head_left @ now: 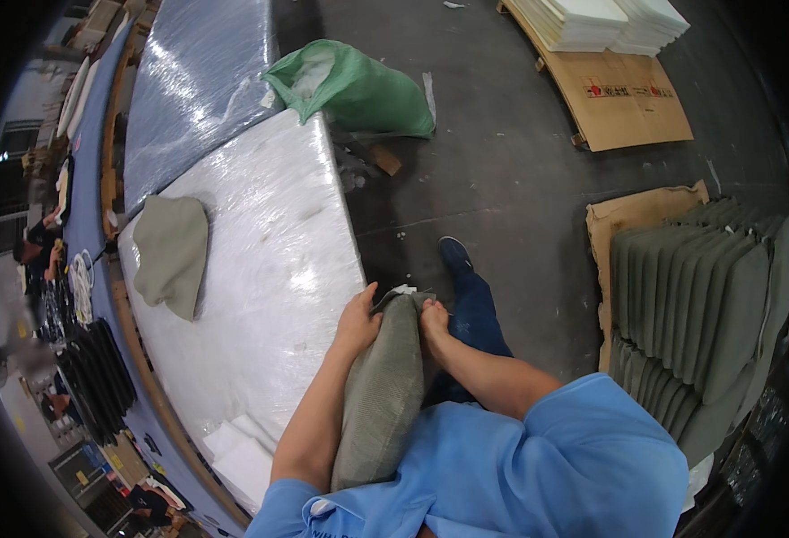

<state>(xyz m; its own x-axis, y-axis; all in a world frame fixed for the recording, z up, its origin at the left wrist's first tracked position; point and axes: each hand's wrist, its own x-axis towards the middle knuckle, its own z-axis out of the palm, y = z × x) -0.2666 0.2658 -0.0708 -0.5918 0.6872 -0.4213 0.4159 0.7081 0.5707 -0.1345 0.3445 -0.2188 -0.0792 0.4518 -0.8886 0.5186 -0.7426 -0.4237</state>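
Note:
A grey-green fabric cushion [381,394] stands lengthwise between my forearms, its lower end against my blue shirt. White filling shows at its far end, where the cover's edge looks loose and open. My left hand [357,321] grips the left side of that end. On the right side, my right hand [434,323] pinches the cover's edge, with the fingertips partly hidden. Left of my hands, a loose piece of the same grey-green fabric [172,255] lies flat on the plastic-wrapped white surface [269,215].
A green sack [367,94] with white stuff inside stands beyond the wrapped surface. Grey-green cushions [690,296] are stacked on cardboard at the right. White foam sheets [583,22] lie on a cardboard-covered pallet at the far right. White sheets [242,457] lie at the near left.

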